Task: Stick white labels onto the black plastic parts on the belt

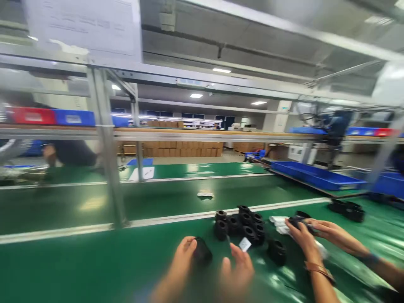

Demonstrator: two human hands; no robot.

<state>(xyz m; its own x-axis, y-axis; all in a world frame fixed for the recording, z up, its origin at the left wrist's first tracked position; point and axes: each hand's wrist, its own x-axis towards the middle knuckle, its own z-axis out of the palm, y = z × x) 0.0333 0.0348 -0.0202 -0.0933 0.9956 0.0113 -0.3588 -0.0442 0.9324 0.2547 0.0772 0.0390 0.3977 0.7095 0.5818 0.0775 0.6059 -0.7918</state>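
Clamped on a black rounded part (203,251), our left hand (182,255) is nearer; the part lies left of our right hand (239,266), its long axis slanting toward us and rightward (we cannot tell whether those blurred right fingers pinch anything).

1. I work at a green bench top (94,269), glossy and edged by a pale strip (189,217).
2. On it I see my landmark, a cluster of black hollow parts (248,227).
3. Right of that cluster, nearer me, stands a single black part (277,252).
4. Farther right lie crumpled white material (280,225), then more black parts (346,209).
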